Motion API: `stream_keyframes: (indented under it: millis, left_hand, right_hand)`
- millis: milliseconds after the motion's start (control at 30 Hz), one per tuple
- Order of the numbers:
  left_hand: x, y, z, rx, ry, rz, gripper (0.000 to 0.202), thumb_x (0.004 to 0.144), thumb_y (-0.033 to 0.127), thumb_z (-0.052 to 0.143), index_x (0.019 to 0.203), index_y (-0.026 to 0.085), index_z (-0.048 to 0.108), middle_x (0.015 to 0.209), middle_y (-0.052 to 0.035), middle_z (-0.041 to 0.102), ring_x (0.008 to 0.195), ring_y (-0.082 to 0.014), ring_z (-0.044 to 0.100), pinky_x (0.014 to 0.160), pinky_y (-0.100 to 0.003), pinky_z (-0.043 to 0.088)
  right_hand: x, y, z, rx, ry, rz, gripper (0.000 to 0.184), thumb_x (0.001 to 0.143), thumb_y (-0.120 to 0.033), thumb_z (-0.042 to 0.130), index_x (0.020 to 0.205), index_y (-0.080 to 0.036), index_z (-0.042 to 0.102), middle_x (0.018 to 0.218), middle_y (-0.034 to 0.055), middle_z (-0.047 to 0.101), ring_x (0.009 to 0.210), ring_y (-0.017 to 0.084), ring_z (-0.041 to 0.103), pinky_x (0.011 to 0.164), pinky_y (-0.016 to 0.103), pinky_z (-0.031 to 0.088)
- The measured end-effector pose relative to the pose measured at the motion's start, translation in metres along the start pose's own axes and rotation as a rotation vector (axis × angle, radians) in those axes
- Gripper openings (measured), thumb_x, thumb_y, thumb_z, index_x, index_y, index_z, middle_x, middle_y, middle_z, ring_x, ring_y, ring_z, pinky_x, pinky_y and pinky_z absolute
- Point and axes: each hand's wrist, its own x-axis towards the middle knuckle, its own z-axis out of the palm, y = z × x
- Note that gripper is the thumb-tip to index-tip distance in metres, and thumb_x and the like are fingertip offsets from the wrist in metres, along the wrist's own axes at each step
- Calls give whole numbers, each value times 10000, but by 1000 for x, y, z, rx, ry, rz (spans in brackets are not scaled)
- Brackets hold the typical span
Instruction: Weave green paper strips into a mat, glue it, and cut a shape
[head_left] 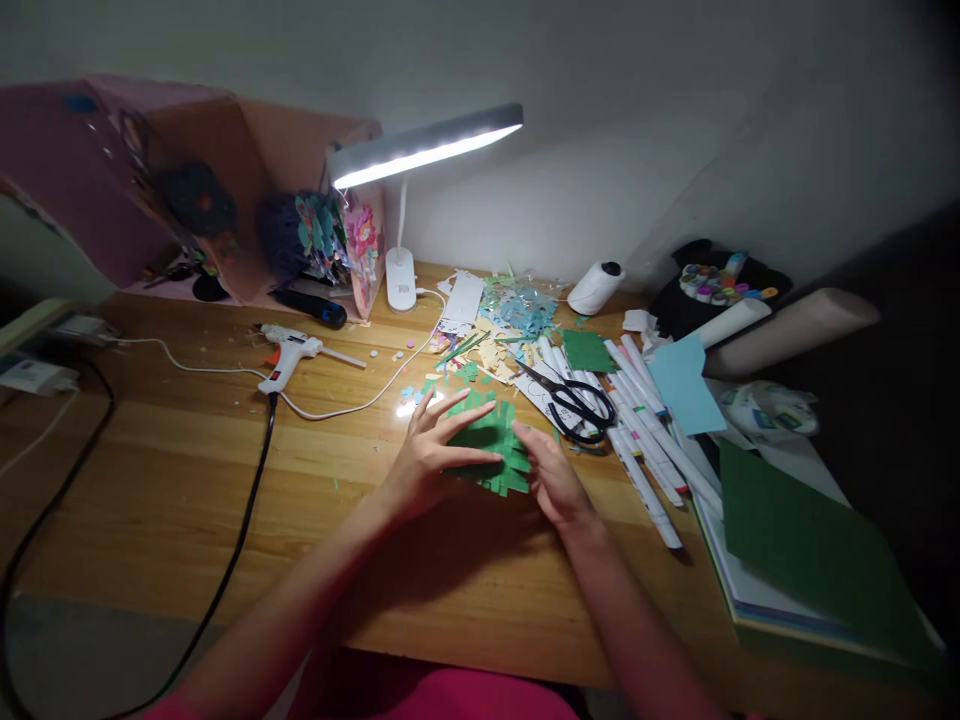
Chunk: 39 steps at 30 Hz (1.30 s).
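Note:
A piece of green paper (pixel 491 437), its edge cut into fringe-like strips, is between my hands above the wooden table. My left hand (pixel 429 455) is open over its left side, fingers spread and fingertips on the paper. At the right edge, my right hand (pixel 553 475) has its fingers bent together against the strips; some of its fingertips are hidden. Black-handled scissors (pixel 581 408) lie just beyond my right hand, on a drawn-on sheet and white markers (pixel 651 450). A smaller green paper piece (pixel 588 351) rests behind the scissors.
A lit desk lamp (pixel 427 150) stands at the back. Paper scraps (pixel 517 305) are heaped behind my hands. To the left lies a white glue gun (pixel 289 358) with its cord. Green sheets (pixel 817 550) top a paper stack at right, near a dark marker holder (pixel 679 300).

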Motion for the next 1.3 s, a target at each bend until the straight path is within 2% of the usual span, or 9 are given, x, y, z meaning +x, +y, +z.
stream_keyframes:
  millis: [100, 233, 367, 433, 533, 767, 967, 1133, 1300]
  left_hand:
    - [1, -1, 2, -57, 84, -119, 374, 813, 143, 584, 1135, 329, 625, 1380, -33, 465, 1315, -236, 318, 1100, -487, 161]
    - [5, -4, 5, -531, 315, -545, 377, 908, 373, 445, 1239, 216, 536, 1277, -102, 549, 1200, -226, 477, 1034, -409, 332]
    - [5, -5, 11, -1069, 152, -809, 555, 838, 588, 454, 1129, 143, 612, 1106, -128, 650, 1013, -248, 606, 887, -368, 463]
    - [5, -3, 13, -1069, 90, -833, 488, 744, 515, 640, 1055, 139, 650, 1052, -109, 677, 944, -239, 629, 847, -337, 480]
    - [4, -4, 14, -969, 114, -866, 400, 630, 387, 774, 925, 130, 687, 964, -87, 705, 830, -217, 648, 774, -307, 499]
    - [4, -11, 7, -867, 216, -897, 428, 583, 399, 791, 876, 102, 700, 869, -83, 717, 777, -224, 649, 754, -324, 502]
    - [5, -13, 7, -867, 320, -922, 455, 541, 409, 810, 846, 93, 686, 848, -96, 716, 755, -227, 651, 729, -328, 501]
    - [6, -17, 2, -836, 406, -917, 450, 552, 404, 804, 863, 104, 677, 892, -99, 714, 793, -225, 651, 767, -337, 497]
    - [7, -17, -8, -860, 335, -874, 484, 518, 378, 829, 888, 105, 676, 952, -123, 706, 829, -245, 658, 782, -348, 502]
  right_hand:
    - [5, 2, -4, -1, 70, -68, 293, 577, -384, 791, 776, -184, 710, 777, 33, 739, 668, 180, 665, 608, 270, 531]
    - [12, 7, -7, 16, 151, -150, 323, 575, -388, 789, 805, -180, 693, 798, 26, 738, 693, 176, 661, 679, 305, 541]
    - [12, 12, -5, 2, 185, -196, 335, 557, -394, 797, 772, -177, 660, 778, 21, 728, 698, 175, 657, 715, 321, 536]
    - [11, 14, -3, -21, 177, -193, 337, 556, -399, 798, 755, -177, 642, 755, 17, 722, 667, 171, 654, 689, 318, 536]
    - [9, 17, -2, -78, 138, -173, 336, 552, -397, 804, 732, -171, 633, 706, 19, 708, 600, 163, 634, 612, 304, 530]
    - [11, 14, -6, -219, 109, -201, 321, 543, -443, 799, 566, -177, 620, 543, -10, 631, 511, 128, 555, 515, 247, 471]
    - [11, 13, -6, -257, 89, -178, 401, 486, -457, 819, 709, -180, 634, 598, -5, 668, 529, 149, 601, 544, 278, 509]
    - [10, 11, -10, -294, 85, -186, 341, 544, -428, 807, 715, -173, 656, 597, 9, 674, 539, 147, 600, 523, 251, 477]
    - [10, 9, -13, -276, 90, -198, 391, 687, -565, 659, 701, -175, 674, 551, 4, 642, 521, 137, 577, 531, 245, 465]
